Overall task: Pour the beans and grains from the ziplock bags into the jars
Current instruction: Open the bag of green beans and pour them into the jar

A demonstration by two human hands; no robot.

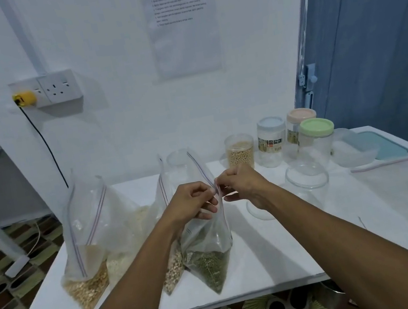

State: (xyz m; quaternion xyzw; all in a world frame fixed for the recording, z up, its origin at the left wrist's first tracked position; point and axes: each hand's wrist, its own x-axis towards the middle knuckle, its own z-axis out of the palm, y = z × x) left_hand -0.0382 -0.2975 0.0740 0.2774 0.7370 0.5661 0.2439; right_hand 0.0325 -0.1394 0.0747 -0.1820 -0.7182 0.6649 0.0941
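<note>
White desk [271,265] set against a white wall; patterned floor shows below its near edge.

**Position.** The green-bean bag [209,237] stands upright near the middle of the desk with its base on the surface. It touches a pale-bean bag [172,260] on its left.

**Hold.** The left grip [192,201] and right grip [241,186] each pinch the bag's top at the zip strip [201,168] with curled fingers. Whether the seal has parted cannot be told.

**Step in hand (judgement).** Opening the zip. The lips should be pulled apart evenly while the base stays seated, so the beans remain low and the bag does not tip.

**Edges and room.**
- The bag's base sits close to the near edge, so it should not be drawn nearer.
- The left side is crowded by the oat bag [84,260] and the rice bag [119,223].
- Bare desk lies near and to the right.
- A clear jar [307,182] with no lid apparent stands just right of the hands and looks the likely receiver.
- The filled soybean jar [240,154] and the lidded jars [317,139] stand farther right.
</note>
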